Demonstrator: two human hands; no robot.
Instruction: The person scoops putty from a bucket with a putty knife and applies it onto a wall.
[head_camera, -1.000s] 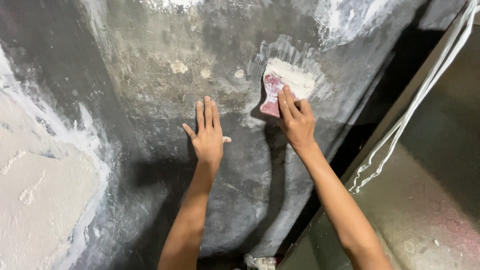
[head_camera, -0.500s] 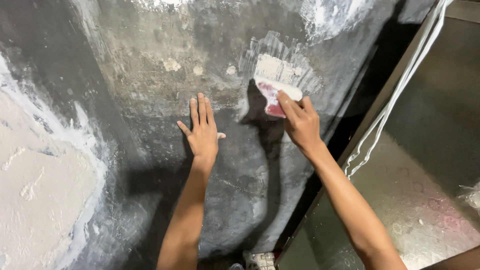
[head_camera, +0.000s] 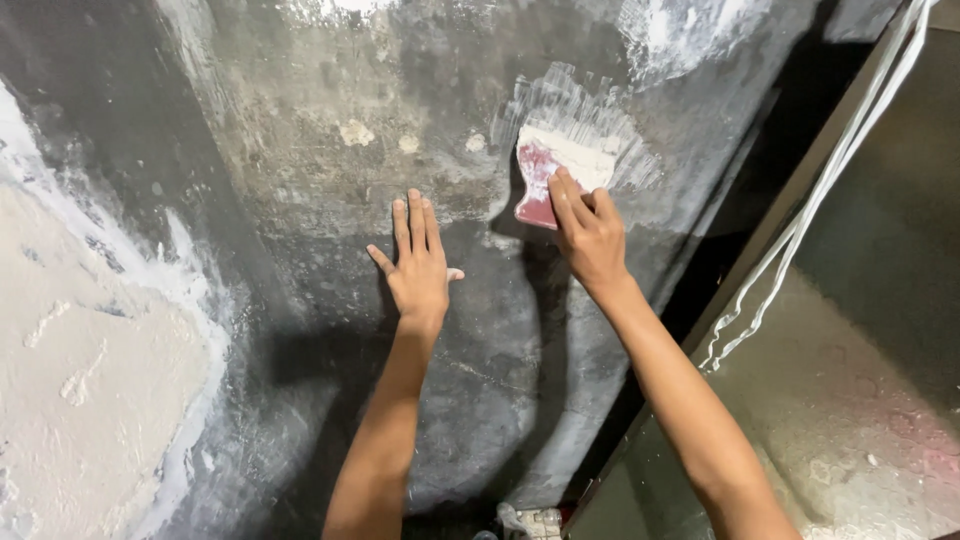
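Taking the dark wall (head_camera: 300, 150) as reference: far left on it, a rough white plastered patch (head_camera: 80, 380) is spreading. You are pressing your left hand (head_camera: 418, 268) flat against its middle, fingers apart, gripping nothing, probably for balance. To the right, your right hand (head_camera: 588, 232) is clamping a red putty scraper (head_camera: 545, 180), loaded with white filler, against a fresh smear (head_camera: 580, 125). Beyond, the wall's edge and hanging white cables (head_camera: 800, 240) are limiting sideways room.

Just one head cam here, sitting close and facing the dark wall (head_camera: 300, 300), looking down along both outstretched arms.
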